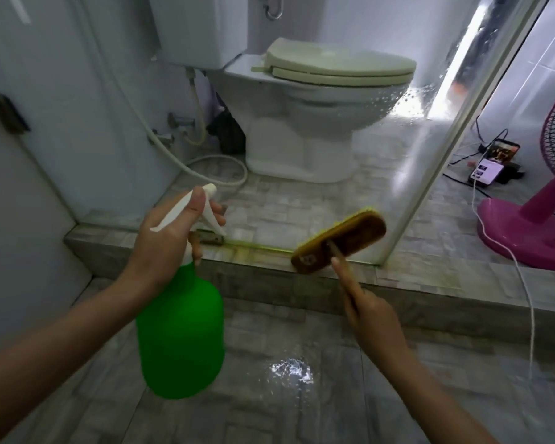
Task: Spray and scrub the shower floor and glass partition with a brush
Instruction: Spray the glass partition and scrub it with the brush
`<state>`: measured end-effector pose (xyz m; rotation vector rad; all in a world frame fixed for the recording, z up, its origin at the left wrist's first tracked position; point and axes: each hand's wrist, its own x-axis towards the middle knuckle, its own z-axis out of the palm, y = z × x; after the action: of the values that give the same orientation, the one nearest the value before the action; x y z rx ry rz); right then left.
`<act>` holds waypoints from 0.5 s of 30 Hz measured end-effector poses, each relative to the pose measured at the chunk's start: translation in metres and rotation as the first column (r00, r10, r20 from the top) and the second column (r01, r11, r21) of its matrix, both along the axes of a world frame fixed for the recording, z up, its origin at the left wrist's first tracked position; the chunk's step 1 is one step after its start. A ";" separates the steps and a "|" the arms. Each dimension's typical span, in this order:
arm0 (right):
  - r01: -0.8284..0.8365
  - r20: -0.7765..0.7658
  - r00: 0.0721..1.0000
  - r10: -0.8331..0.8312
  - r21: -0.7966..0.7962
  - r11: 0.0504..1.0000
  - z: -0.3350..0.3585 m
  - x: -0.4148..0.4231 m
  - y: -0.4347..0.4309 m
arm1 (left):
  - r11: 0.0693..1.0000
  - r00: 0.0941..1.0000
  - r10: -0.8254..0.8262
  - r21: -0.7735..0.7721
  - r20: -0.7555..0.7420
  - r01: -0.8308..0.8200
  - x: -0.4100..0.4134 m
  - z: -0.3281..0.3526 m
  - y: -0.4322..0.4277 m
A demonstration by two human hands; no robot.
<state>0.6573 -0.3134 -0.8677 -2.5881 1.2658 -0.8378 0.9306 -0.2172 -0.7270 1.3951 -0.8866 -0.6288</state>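
Bright green on the spray bottle (180, 334) at seven o'clock, with white on its trigger head (186, 209). Yellow-brown across the brush (340, 241) near centre, yellow at the bristles. White toilet (302, 139) at twelve o'clock, under a pale cream lid (340, 65). Hot pink fan (526, 232) at three o'clock. Mottled grey block pattern over the floor tiles (269, 411) at six o'clock.

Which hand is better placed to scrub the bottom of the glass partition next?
Right. The right hand holds the brush, its head at the foot of the glass partition; the left hand grips the spray bottle.
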 end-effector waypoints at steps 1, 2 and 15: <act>-0.018 0.050 0.999 0.017 0.002 1.000 0.007 0.009 0.000 | 1.000 1.000 0.018 -0.007 -0.010 -0.018 0.002 -0.005 0.002; -0.038 0.122 0.992 0.040 -0.025 0.999 0.022 0.022 -0.004 | 0.999 0.999 0.037 -0.014 -0.013 -0.038 0.002 -0.010 0.005; -0.174 0.132 0.973 0.190 -0.125 0.977 0.067 0.101 -0.006 | 0.964 0.950 0.263 -0.091 0.170 -0.251 0.008 -0.045 0.035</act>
<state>0.7579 -0.3193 -0.8012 -2.6235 0.9518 -1.0639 0.9388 -0.1819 -0.7718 1.4916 -0.8416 -0.2736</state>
